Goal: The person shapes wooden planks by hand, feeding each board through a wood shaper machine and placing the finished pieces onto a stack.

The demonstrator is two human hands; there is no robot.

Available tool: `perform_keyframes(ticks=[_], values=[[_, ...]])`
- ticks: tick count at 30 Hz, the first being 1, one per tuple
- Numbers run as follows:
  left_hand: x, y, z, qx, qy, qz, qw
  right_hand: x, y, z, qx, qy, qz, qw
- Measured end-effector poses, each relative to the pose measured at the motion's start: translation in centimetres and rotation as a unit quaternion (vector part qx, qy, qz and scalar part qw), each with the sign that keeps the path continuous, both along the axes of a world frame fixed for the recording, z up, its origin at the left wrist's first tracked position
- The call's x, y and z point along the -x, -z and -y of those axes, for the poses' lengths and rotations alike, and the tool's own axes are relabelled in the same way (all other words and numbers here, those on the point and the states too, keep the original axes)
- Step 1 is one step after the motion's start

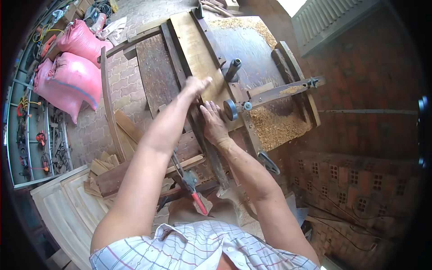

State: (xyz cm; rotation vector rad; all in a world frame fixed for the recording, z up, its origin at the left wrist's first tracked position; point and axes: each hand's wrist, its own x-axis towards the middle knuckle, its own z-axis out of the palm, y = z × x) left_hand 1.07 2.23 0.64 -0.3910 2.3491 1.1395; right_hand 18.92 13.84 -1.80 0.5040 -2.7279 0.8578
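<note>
A long pale wooden board (196, 45) lies lengthwise on the woodworking machine's bed, between dark metal rails. My left hand (196, 86) is closed at the board's left edge, thumb over its top face; the curled fingers are partly hidden. Just nearer to me, my right hand (213, 121) rests with fingers stretched out flat at the near part of the board. Right beside those fingertips is a round dark knob (230, 110) on a metal crossbar (283, 90). A dark upright post (233, 69) stands right of the board.
Wood shavings (274, 130) cover the right side of the machine table. A red-handled toggle clamp (198, 202) sits close to my body. Pink sacks (74, 81) and a tool rack (27, 130) stand at left. Wood offcuts (101, 168) and a panelled door (67, 202) lie lower left.
</note>
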Motion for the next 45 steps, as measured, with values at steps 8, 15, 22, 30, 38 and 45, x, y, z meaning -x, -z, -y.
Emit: perform_keyframes(ticks=[8,15,22,30,38,45], values=[[-2.5,1.9,0.2,0.024,0.017,-0.063,0.998,1.6,-0.6,2.1,0.001,0.059,-0.019,0.998],[9.5,3.2,2.7,-0.011,-0.032,-0.062,0.997,15.1,0.2,5.2,0.056,0.072,-0.035,0.995],[20.4,1.3,4.6,0.018,-0.078,-0.111,0.991,26.0,0.0,8.8,0.100,0.081,-0.039,0.991],[18.9,1.6,10.3,-0.121,-0.095,0.015,0.988,24.2,-3.8,13.0,0.222,0.061,0.060,0.971],[-3.9,-10.9,22.3,-0.451,-0.050,0.133,0.881,-1.7,-17.3,7.0,0.274,-0.063,0.172,0.944],[-30.8,-16.1,32.0,-0.502,-0.154,0.044,0.850,-24.0,-12.9,7.9,0.239,0.007,0.450,0.860]])
